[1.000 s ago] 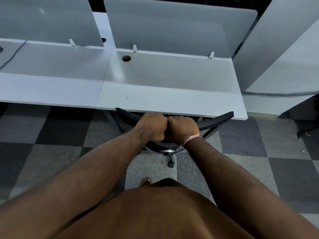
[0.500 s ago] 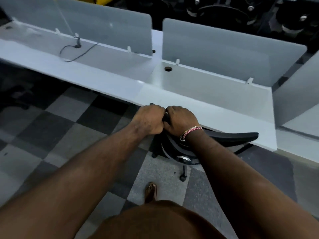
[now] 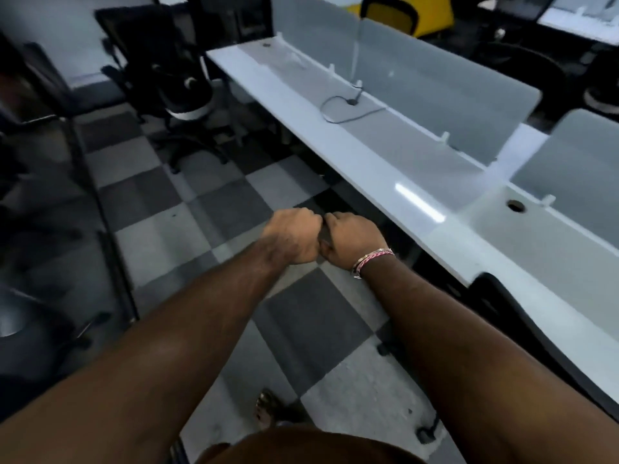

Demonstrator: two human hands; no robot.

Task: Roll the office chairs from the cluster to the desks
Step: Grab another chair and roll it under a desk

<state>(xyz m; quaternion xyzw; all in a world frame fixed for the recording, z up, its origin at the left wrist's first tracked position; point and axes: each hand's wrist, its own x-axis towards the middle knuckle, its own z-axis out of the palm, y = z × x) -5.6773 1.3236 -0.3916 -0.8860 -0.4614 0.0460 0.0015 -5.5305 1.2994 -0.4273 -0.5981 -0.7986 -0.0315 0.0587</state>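
Hands, the left hand (image 3: pixel 293 239) and right hand (image 3: pixel 351 241), are curled tight on something dark, maybe the chair (image 3: pixel 495 306) tucked under the bench (image 3: pixel 418 182), so a wheel (image 3: pixel 423 433) could bump that foot (image 3: pixel 268 408)

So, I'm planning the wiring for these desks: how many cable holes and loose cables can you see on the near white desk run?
Cable holes in plain view: 3
Loose cable: 1
Total: 4
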